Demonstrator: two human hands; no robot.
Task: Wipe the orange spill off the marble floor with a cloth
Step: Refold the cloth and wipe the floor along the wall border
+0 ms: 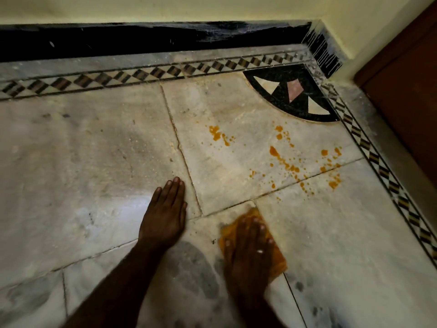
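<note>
Here, head camera: I look down on a corner of the marble floor point(94, 162), with both bare forearms reaching in from the bottom edge.
Left hand point(165, 216): flat on the bare marble, palm down, fingers straight and held together, thumb alongside. It holds nothing and lies just left of a joint between two slabs.
Right hand point(248, 252): laid palm down on top of the orange cloth point(277, 258), fingers straight and slightly spread, pressing it against the floor. I see a ring point(260, 251) on one finger.
Cloth: flat under the right hand, its edges showing beyond the fingertips and along the hand's right side. It sits beside the point where the slab joints meet. This part is a little blurred, so I cannot tell how it is folded.
Orange spill point(283, 162): drops and short streaks scattered over the slab beyond the cloth, toward the corner and apart from the cloth. A few lie across the joint on the right.
Corner inlay point(293, 93): a black quarter-circle with white and pink wedges, beyond the spill.
Diamond border point(118, 76): a band of dark and pale diamonds running along both walls.
Skirting point(118, 41): black, at the foot of the pale wall point(165, 8).
Wooden door point(406, 79): brown, at the right edge.
</note>
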